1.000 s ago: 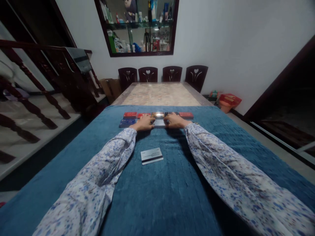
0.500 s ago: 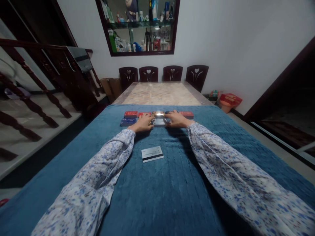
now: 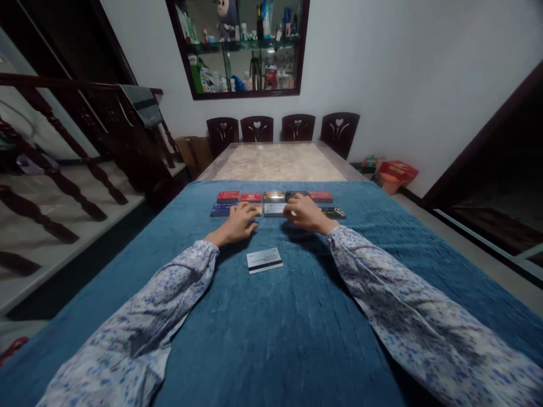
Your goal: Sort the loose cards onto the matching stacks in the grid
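Two rows of flat card stacks lie on the blue cloth [image 3: 271, 316]. In the front row are a blue stack [image 3: 223, 210], an orange-toned stack partly behind my left hand, a white stack [image 3: 274, 210] and a black patterned stack [image 3: 335, 213]. My left hand [image 3: 240, 223] is open over the front edge of the row, thumb apart from the fingers. At the right end of the white stack, my right hand [image 3: 306, 213] has bent, parted fingers; contact is unclear. Nearer to me, a single silver-white card [image 3: 264, 260] with a dark stripe lies flat.
The back row has a red stack [image 3: 228, 196], a second red stack [image 3: 250, 197], a gold stack [image 3: 274, 196], a black stack [image 3: 296, 194] and another red one [image 3: 321, 196]. Beyond the cloth stretches the stone tabletop [image 3: 284, 161], with several chairs [image 3: 298, 128] behind it.
My left hand has moved back and left, away from the white stack, uncovering its left end. My right hand has shifted slightly, and the black patterned stack now shows beside it.
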`<action>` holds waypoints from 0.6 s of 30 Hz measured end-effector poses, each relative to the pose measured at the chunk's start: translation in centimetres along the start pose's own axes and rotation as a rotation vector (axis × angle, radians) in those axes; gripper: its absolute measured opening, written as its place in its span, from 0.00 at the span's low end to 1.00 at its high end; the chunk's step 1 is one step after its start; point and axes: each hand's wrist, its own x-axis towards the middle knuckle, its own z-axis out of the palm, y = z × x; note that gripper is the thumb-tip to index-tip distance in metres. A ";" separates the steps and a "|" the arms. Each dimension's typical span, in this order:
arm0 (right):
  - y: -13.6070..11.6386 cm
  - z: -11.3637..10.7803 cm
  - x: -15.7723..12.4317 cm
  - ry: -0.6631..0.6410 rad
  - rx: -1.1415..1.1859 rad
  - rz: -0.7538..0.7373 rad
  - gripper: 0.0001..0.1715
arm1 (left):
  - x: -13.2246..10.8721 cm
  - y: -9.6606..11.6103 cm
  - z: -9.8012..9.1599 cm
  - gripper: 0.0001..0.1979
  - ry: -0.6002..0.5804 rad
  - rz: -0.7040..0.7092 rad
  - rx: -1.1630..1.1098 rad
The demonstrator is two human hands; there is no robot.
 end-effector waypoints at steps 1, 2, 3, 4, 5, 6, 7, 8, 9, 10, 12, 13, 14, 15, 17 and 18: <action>-0.2 0.2 -0.3 0.013 0.008 -0.013 0.11 | -0.6 0.1 0.0 0.18 0.009 0.013 0.002; -0.4 0.4 -0.6 0.025 0.021 -0.031 0.10 | -1.3 0.2 0.1 0.18 0.021 0.030 0.001; -0.7 0.6 -0.9 0.040 0.036 -0.054 0.09 | -1.9 0.3 0.1 0.16 0.041 0.044 -0.003; -0.9 0.8 -1.2 0.061 0.048 -0.073 0.09 | -2.5 0.4 0.1 0.15 0.059 0.055 -0.006; -1.0 1.1 -1.5 0.075 0.060 -0.093 0.08 | -3.1 0.5 0.2 0.15 0.069 0.068 -0.011; -1.2 1.3 -1.9 0.087 0.072 -0.113 0.08 | -3.7 0.6 0.2 0.14 0.076 0.079 -0.017; -1.5 1.5 -2.2 0.093 0.087 -0.134 0.08 | -4.2 0.8 0.3 0.14 0.081 0.088 -0.022; -1.7 1.7 -2.5 0.098 0.102 -0.149 0.08 | -4.8 0.9 0.3 0.14 0.087 0.091 -0.027; -1.9 1.9 -2.7 0.104 0.116 -0.160 0.08 | -5.3 1.1 0.4 0.14 0.092 0.091 -0.030; -2.2 2.1 -3.0 0.110 0.131 -0.168 0.08 | -5.7 1.3 0.4 0.14 0.098 0.090 -0.032; -2.6 2.4 -3.5 0.120 0.163 -0.184 0.08 | -6.6 1.5 0.6 0.14 0.115 0.090 -0.036; -2.8 2.5 -3.7 0.121 0.179 -0.193 0.08 | -7.0 1.6 0.7 0.13 0.124 0.092 -0.040; -3.0 2.5 -3.9 0.121 0.195 -0.200 0.08 | -7.3 1.6 0.7 0.13 0.132 0.096 -0.048; -3.2 2.6 -4.1 0.120 0.209 -0.206 0.07 | -7.6 1.6 0.8 0.13 0.138 0.100 -0.058; -3.5 2.7 -4.5 0.118 0.232 -0.211 0.07 | -8.2 1.6 0.8 0.12 0.146 0.108 -0.083; -3.6 2.7 -4.6 0.119 0.242 -0.213 0.07 | -8.4 1.6 0.7 0.12 0.150 0.111 -0.096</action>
